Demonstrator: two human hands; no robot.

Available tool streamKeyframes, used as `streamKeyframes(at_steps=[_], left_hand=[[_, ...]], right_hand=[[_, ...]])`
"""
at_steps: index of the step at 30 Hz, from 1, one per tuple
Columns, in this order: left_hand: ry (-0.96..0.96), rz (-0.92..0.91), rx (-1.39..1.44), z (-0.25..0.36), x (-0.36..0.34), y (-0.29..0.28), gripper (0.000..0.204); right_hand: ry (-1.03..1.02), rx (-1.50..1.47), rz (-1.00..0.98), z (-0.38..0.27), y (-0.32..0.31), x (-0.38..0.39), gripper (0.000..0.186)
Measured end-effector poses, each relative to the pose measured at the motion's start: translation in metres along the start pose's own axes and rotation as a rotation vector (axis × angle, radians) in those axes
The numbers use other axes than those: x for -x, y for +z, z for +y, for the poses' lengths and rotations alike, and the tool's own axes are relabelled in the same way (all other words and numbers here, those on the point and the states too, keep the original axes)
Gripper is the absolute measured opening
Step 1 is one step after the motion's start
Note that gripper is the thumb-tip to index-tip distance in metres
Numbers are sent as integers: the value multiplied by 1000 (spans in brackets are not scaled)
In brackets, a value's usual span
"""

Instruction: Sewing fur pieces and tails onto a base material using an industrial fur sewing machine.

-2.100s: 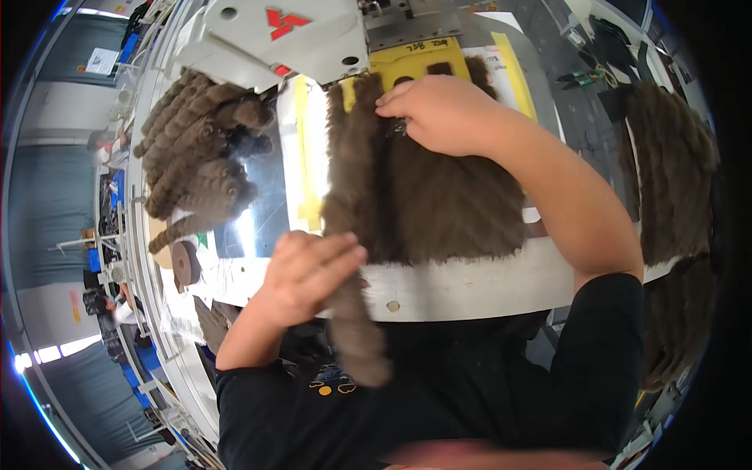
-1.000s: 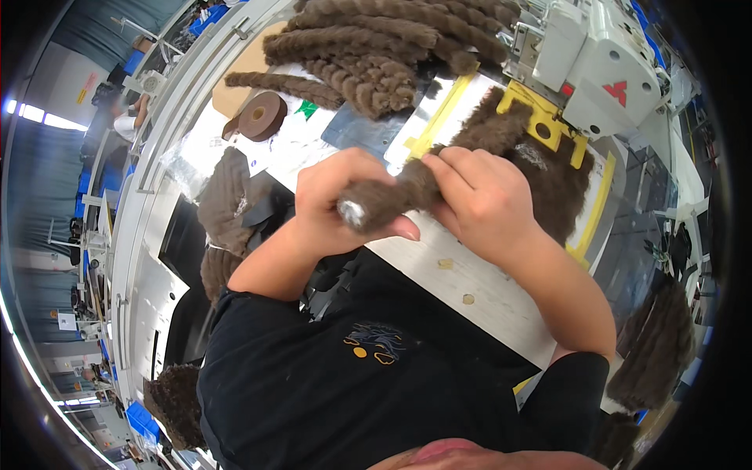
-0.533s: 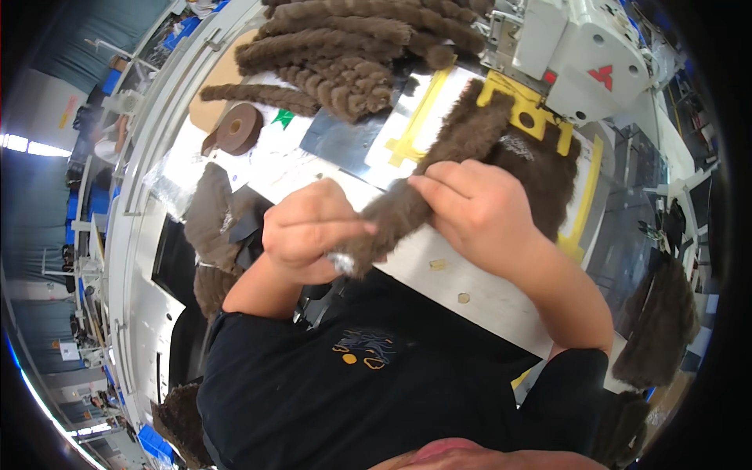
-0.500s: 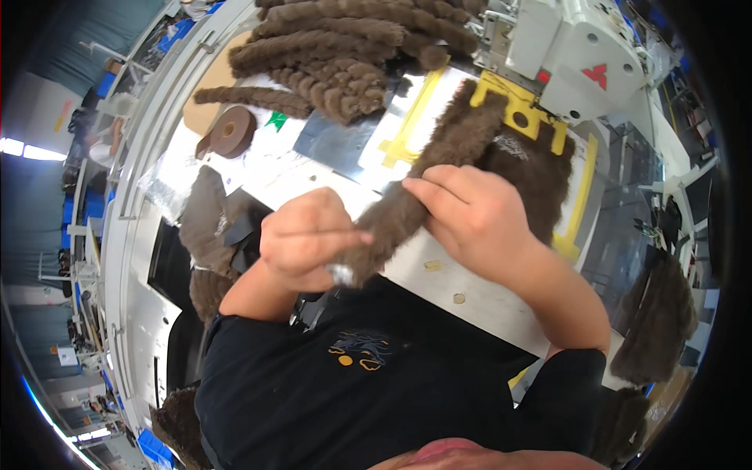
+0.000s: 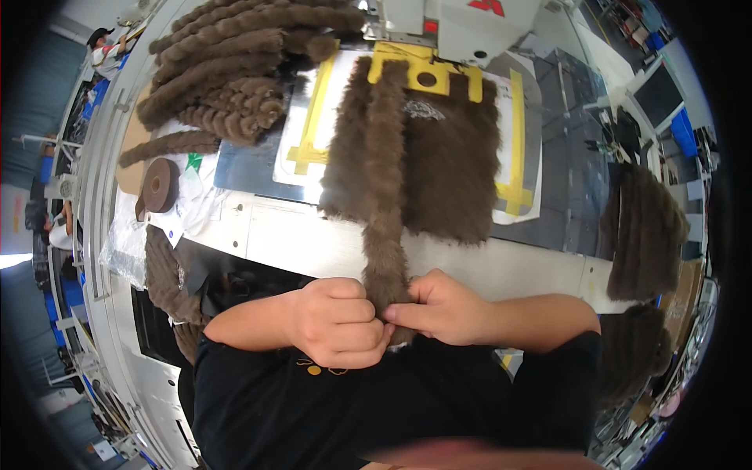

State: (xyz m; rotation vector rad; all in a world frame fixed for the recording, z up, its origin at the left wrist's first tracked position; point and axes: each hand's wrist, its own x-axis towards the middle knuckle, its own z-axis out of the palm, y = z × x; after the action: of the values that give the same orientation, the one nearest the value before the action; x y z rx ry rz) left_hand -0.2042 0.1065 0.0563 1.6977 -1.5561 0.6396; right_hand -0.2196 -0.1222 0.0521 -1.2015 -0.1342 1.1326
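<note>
A long brown fur strip (image 5: 385, 180) runs from the sewing machine head down toward my body, lying over a wider brown fur panel (image 5: 452, 168). Its near end is pinched between both hands, close to my shirt. My left hand (image 5: 338, 323) is closed in a fist-like grip on the strip's left edge. From the other side my right hand (image 5: 439, 307) grips it with the thumb on top and the fingertips curled beneath. The two hands almost touch. A small pale bit shows at the strip's tip below them.
Several fur strips (image 5: 227, 59) are heaped at the far left, beside a roll of brown tape (image 5: 160, 186). Yellow tape (image 5: 513, 141) edges the work plate. The white sewing machine (image 5: 486, 27) stands at the far side. More fur pieces (image 5: 646, 235) hang at the right.
My view has turned, so the machine and table sit further left. Both hands have come together at the strip's near end, and the strip now lies straighter toward me.
</note>
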Motion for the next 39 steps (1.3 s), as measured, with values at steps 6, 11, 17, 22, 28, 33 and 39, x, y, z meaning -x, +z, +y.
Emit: streamKeyframes(at_steps=[6, 11, 17, 22, 28, 33, 39], left_hand=[[-91, -83, 250, -3, -1, 2, 20], [-322, -310, 105, -63, -15, -7, 44], [-315, -694, 48, -155, -36, 17, 53], [-258, -910, -57, -165, -46, 30, 73], [-293, -928, -79, -165, -37, 35, 74], [-318, -883, 186, -144, -55, 37, 57], [-359, -1356, 743, -110, -77, 55, 56]], right_hand=[[47, -55, 36, 11, 1, 9, 33], [-38, 53, 90, 50, -2, 3, 34], [-85, 247, 124, 41, -1, 4, 34], [-101, 203, 130, 45, -2, 7, 33], [-83, 306, 165, 47, -7, 5, 34], [-113, 559, 158, 40, -21, 13, 39], [-137, 704, 244, 13, -38, 42, 36]])
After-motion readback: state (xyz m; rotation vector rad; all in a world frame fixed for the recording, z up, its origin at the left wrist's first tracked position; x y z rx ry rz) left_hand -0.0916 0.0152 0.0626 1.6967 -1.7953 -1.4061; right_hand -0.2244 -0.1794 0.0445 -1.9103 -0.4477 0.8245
